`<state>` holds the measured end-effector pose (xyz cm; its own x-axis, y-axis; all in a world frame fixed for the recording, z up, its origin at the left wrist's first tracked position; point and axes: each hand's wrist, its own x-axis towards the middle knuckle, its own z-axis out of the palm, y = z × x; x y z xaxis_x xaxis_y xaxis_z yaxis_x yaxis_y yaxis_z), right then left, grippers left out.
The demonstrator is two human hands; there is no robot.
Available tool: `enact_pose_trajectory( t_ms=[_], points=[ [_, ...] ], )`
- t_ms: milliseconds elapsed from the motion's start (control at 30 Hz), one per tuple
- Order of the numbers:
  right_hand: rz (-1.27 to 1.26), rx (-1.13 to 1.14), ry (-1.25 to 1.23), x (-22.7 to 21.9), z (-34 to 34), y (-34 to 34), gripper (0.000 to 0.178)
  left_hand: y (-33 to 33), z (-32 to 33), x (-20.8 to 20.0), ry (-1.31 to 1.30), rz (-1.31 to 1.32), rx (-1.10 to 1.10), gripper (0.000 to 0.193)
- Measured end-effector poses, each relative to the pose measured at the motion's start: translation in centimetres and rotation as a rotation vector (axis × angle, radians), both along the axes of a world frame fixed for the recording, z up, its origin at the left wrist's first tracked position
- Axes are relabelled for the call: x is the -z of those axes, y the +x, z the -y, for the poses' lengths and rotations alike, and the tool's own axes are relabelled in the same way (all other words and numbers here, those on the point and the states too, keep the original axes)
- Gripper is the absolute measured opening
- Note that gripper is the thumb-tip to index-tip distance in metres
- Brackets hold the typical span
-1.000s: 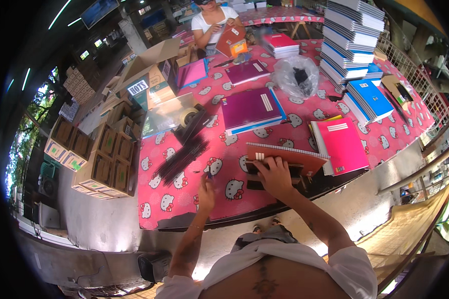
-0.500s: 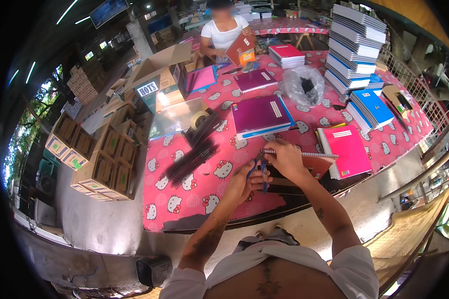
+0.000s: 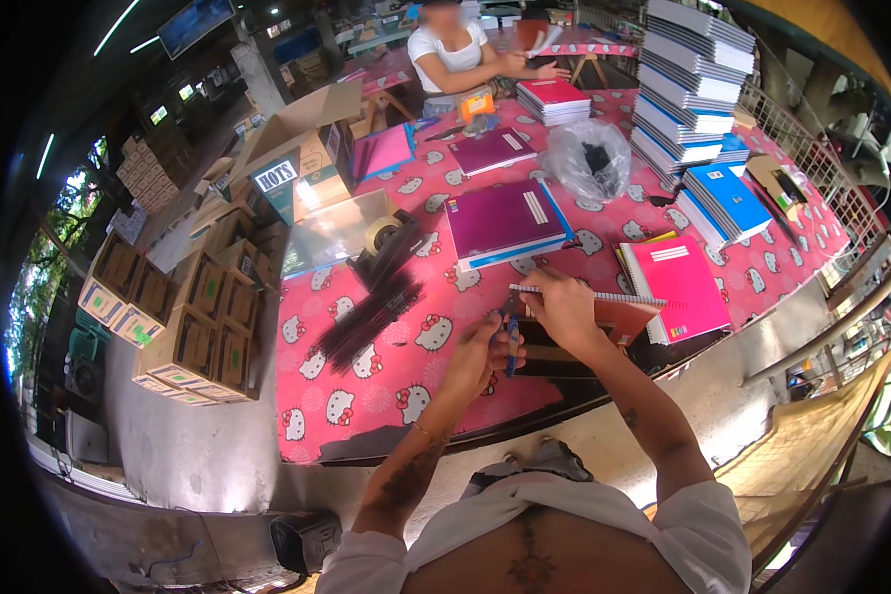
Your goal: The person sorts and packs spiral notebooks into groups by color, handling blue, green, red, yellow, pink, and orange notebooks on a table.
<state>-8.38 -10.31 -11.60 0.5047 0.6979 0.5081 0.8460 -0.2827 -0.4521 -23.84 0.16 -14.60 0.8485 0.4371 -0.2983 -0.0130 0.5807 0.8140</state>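
Observation:
My left hand (image 3: pixel 475 358) is closed around a pair of blue-handled pliers (image 3: pixel 512 348), close to one end of a spiral notebook's spine. With my right hand (image 3: pixel 562 310) I grip that spiral notebook (image 3: pixel 632 325), which has a reddish-brown cover and stands tilted with its coil edge up. Its lower part is partly hidden by my right forearm. A bundle of thin black binding coils (image 3: pixel 371 319) lies to the left of my hands. Just right of the notebook rests a pink spiral notebook (image 3: pixel 678 287) on others.
Beyond my hands lie purple notebooks (image 3: pixel 495 223) and a clear plastic bag (image 3: pixel 589 163). A tape dispenser (image 3: pixel 384 247) stands at left near an open carton (image 3: pixel 302 148). Tall notebook stacks (image 3: pixel 688 89) rise at right. Across the table sits a co-worker (image 3: pixel 450 59).
The pliers have dropped slightly away from the coil end, and the notebook's coil edge shows more fully. The co-worker's hands and a brown notebook have shifted to the right.

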Motion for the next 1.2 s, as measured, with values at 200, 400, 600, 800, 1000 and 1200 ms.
enact_pose_trajectory(
  t_ms=[200, 400, 600, 800, 1000, 1200],
  points=[
    [-0.038, -0.036, 0.013, 0.0, -0.3, 0.0, 0.014, -0.1, -0.3, -1.0, -0.013, 0.035, -0.001, 0.032],
    [-0.056, -0.001, -0.038, 0.4, 0.5, 1.3, 0.016, 0.5, 0.9, -2.3, 1.43, -0.151, -0.113, 0.031],
    [0.127, 0.018, -0.199, 0.2, 8.1, 4.2, 0.036, -4.2, -5.9, 6.0, 1.463, -0.129, 0.065, 0.034],
    [0.332, 0.386, 0.046, -9.6, 17.7, 11.7, 0.026, -2.0, -7.6, 9.1, 1.923, -0.299, -0.065, 0.035],
    [0.532, 0.061, -0.41, -10.1, 14.7, 19.2, 0.023, 15.1, -11.5, 5.4, 2.027, 0.135, -0.081, 0.029],
    [-0.136, -0.208, -0.259, 5.1, 6.0, 24.8, 0.039, 22.1, -15.1, 8.7, 2.095, 0.009, 0.12, 0.033]
  ],
)
